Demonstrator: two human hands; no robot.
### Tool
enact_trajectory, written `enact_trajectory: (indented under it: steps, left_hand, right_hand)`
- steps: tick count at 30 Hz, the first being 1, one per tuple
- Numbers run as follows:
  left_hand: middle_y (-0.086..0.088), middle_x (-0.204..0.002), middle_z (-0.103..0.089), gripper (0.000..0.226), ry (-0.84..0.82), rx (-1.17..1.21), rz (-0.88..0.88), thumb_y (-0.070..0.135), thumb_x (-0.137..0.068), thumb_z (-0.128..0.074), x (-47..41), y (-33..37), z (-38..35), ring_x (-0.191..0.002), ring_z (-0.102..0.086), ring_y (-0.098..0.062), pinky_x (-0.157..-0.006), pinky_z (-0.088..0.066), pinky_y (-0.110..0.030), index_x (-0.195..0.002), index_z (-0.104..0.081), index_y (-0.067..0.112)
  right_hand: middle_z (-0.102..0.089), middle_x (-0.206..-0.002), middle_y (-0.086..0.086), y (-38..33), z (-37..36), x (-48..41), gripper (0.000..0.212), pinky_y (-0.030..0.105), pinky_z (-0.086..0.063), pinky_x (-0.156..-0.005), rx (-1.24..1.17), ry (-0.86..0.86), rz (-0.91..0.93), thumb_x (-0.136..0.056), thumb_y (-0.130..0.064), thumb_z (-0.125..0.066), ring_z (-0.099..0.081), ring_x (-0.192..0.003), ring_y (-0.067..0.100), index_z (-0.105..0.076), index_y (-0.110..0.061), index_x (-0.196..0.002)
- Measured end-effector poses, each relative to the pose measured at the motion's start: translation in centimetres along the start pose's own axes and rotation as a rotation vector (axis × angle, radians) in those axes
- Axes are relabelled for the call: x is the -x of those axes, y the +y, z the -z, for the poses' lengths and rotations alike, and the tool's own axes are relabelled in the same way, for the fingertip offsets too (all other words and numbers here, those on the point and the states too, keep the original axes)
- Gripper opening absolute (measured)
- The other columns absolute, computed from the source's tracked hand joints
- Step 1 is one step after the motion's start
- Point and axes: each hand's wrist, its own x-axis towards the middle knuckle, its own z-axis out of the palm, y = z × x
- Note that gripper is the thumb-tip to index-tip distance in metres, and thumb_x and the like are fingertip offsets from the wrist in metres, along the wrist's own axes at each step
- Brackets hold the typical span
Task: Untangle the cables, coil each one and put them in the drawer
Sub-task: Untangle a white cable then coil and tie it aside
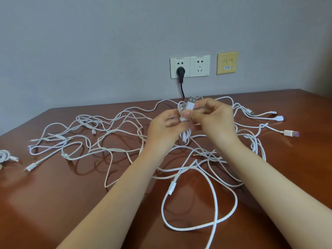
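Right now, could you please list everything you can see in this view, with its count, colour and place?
table: one, reddish-brown, across the foreground
wall: one, grey, behind the table
wall sockets: two, white, side by side on the wall
plug and cord: one, black, in the left socket
data plate: one, yellowish, right of the sockets
loose cables: several, too tangled to count, white, spread over the table
coiled cable: one, white, held above the tangle
small coil: one, white, table's left edge
left hand: grips the coiled cable
right hand: pinches its plug end
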Motion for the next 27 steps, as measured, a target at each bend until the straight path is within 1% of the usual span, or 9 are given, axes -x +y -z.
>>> enact_trajectory:
  steps: [4,8,12,15,17,19,22,24,27]
  left_hand:
    - [0.001,-0.079,-0.071,0.027,0.000,0.045,0.017,0.003,-0.079,-0.071,-0.05,-0.07,0.09,-0.080,-0.069,-0.016,-0.080,-0.054,-0.033,-0.088,-0.063,0.028]
    - [0.010,-0.073,-0.072,0.026,-0.026,0.048,0.022,0.003,-0.079,-0.071,-0.17,-0.35,0.11,-0.071,-0.068,-0.007,-0.066,-0.054,-0.019,-0.089,-0.062,0.025]
    - [0.007,-0.076,-0.071,0.023,-0.030,0.089,0.042,0.001,-0.081,-0.069,-0.28,-0.36,-0.01,-0.077,-0.068,-0.016,-0.073,-0.055,-0.028,-0.093,-0.062,0.019]
    - [-0.002,-0.085,-0.071,0.025,-0.031,0.161,0.065,-0.003,-0.081,-0.066,-0.38,-0.39,0.01,-0.075,-0.068,-0.017,-0.072,-0.057,-0.028,-0.101,-0.060,0.010]
    - [-0.001,-0.084,-0.071,0.023,-0.033,0.182,0.069,-0.003,-0.081,-0.066,-0.45,-0.50,0.05,-0.073,-0.069,-0.014,-0.070,-0.058,-0.025,-0.098,-0.060,0.012]
    - [0.002,-0.078,-0.070,0.021,-0.036,0.198,0.069,-0.004,-0.082,-0.065,-0.45,-0.52,0.03,-0.066,-0.069,-0.009,-0.064,-0.057,-0.021,-0.093,-0.060,0.014]
    - [0.001,-0.076,-0.070,0.021,-0.042,0.234,0.069,-0.006,-0.083,-0.063,-0.40,-0.42,0.06,-0.061,-0.068,-0.007,-0.058,-0.056,-0.019,-0.090,-0.060,0.013]
    - [0.001,-0.078,-0.070,0.022,-0.040,0.231,0.063,-0.006,-0.083,-0.062,-0.40,-0.39,0.13,-0.063,-0.068,-0.006,-0.061,-0.057,-0.021,-0.091,-0.060,0.014]
    - [0.005,-0.074,-0.071,0.023,-0.020,0.214,0.047,-0.004,-0.082,-0.065,-0.51,-0.50,0.20,-0.066,-0.068,-0.007,-0.070,-0.057,-0.027,-0.089,-0.060,0.017]
  right_hand:
    - [-0.070,-0.078,0.014,-0.17,-0.11,0.07,0.008,0.031,-0.055,-0.064,-0.064,-0.033,-0.137,-0.078,-0.008,-0.072,-0.062,-0.060,0.018,-0.070,-0.014,-0.082]
    - [-0.064,-0.076,0.014,-0.22,-0.11,0.01,0.006,0.025,-0.056,-0.057,-0.127,-0.030,-0.257,-0.078,-0.006,-0.066,-0.058,-0.060,0.019,-0.070,-0.010,-0.076]
    - [-0.065,-0.075,0.015,-0.10,-0.08,-0.06,0.017,0.026,-0.058,-0.059,-0.010,-0.031,-0.191,-0.083,-0.007,-0.062,-0.060,-0.061,0.019,-0.070,-0.017,-0.072]
    - [-0.069,-0.074,0.003,0.20,-0.34,0.01,0.021,0.031,-0.058,-0.070,0.217,-0.051,-0.074,-0.087,-0.011,-0.058,-0.065,-0.060,0.011,-0.071,-0.020,-0.099]
    - [-0.067,-0.075,-0.001,0.34,-0.42,0.00,0.035,0.028,-0.056,-0.071,0.312,-0.038,-0.015,-0.088,-0.012,-0.057,-0.066,-0.061,0.011,-0.059,-0.017,-0.122]
    - [-0.066,-0.076,0.002,0.27,-0.34,0.01,0.031,0.022,-0.054,-0.064,0.323,-0.014,0.012,-0.088,-0.013,-0.060,-0.065,-0.056,0.010,-0.054,-0.015,-0.118]
    - [-0.066,-0.074,0.001,0.42,-0.31,-0.14,0.011,0.034,-0.056,-0.072,0.366,-0.018,0.055,-0.088,-0.013,-0.060,-0.065,-0.064,0.016,-0.061,-0.011,-0.099]
    - [-0.066,-0.075,-0.001,0.54,-0.49,-0.12,0.015,0.038,-0.054,-0.079,0.407,-0.044,0.099,-0.089,-0.013,-0.056,-0.065,-0.074,0.019,-0.067,-0.010,-0.099]
    - [-0.070,-0.082,0.006,0.59,-0.56,0.09,0.022,0.029,-0.050,-0.073,0.489,-0.067,0.138,-0.091,-0.010,-0.050,-0.065,-0.077,0.020,-0.070,-0.012,-0.100]
